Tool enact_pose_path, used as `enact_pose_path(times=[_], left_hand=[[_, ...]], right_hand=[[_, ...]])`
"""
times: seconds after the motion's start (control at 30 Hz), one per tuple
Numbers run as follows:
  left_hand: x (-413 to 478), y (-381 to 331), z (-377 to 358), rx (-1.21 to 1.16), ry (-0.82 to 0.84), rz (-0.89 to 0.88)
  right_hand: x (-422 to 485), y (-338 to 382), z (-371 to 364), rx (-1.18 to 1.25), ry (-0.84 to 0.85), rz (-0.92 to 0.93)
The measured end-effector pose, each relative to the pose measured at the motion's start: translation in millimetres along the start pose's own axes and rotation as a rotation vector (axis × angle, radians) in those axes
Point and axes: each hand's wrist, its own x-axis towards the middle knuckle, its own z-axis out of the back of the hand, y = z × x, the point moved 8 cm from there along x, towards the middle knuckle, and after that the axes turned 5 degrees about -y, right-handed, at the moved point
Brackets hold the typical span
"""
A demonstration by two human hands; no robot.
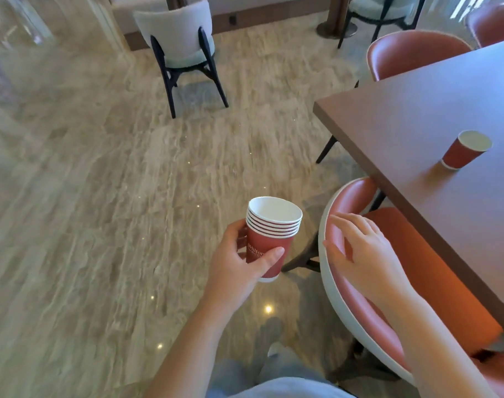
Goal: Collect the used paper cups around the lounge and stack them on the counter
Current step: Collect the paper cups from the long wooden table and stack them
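Observation:
My left hand (239, 259) grips a stack of several nested red paper cups (269, 237) with white rims, held upright over the floor at the centre of the view. My right hand (360, 248) hovers just right of the stack with relaxed, spread fingers, over the back of a red chair, holding nothing. A single red paper cup (464, 150) stands upright on the dark brown table (417, 116) at the right, well beyond my right hand.
A red leather chair with white edging (339, 297) is tucked under the table's near side, below my right hand. Another red chair (414, 53) sits at the table's far side. A grey upholstered chair (182, 44) stands on the marble floor ahead.

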Motion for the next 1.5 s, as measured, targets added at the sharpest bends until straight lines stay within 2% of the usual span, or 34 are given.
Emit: enact_pose_path(times=[0.27,0.53,0.8,1.2,1.5], left_hand=[[102,19,-40,-0.021,0.151,0.072],[251,-1,-68,-0.038,0.353,0.041],[381,-39,-101,-0.060,0.562,-0.017],[435,-30,-193,-0.007,0.812,0.098],[454,-66,-325,0.134,1.062,-0.025]], right_hand=[[63,-32,-25,-0.024,0.028,-0.172],[175,-36,-27,-0.078,-0.195,-0.345],[278,-21,-21,-0.074,-0.325,-0.459],[308,-95,-14,-0.087,-0.433,-0.735],[304,-194,21,-0.106,-0.637,-1.006]])
